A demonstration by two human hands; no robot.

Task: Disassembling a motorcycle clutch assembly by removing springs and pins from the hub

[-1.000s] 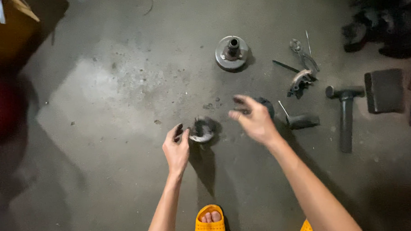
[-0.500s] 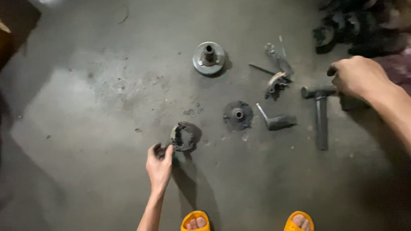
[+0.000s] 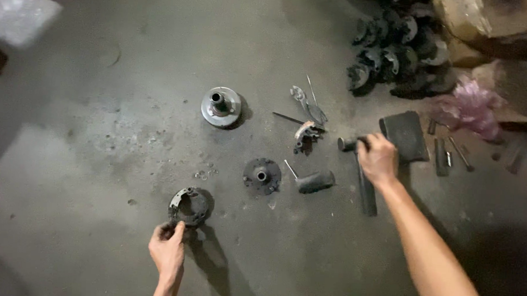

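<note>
My left hand [image 3: 167,249] pinches the near rim of a dark ring-shaped metal part [image 3: 187,205] that lies on the concrete floor. My right hand [image 3: 378,159] is closed over a black hammer [image 3: 365,189] just below its head, and the handle still rests on the floor. Between the two hands lie a round disc with a centre hole [image 3: 262,175] and a short cylindrical tool with a thin rod [image 3: 314,180]. Farther off sits a shiny hub with an upright stub [image 3: 220,105].
Small metal pieces and thin rods [image 3: 307,117] lie beyond the disc. A dark flat block [image 3: 406,136] sits beside the hammer head, with loose tools [image 3: 450,154] to its right. A heap of dark parts [image 3: 395,50] and a pink bag [image 3: 472,105] fill the far right.
My right hand left the disc, swung out to the right, and has come down onto the hammer. My left hand has stayed on the ring part. The view has shifted right.
</note>
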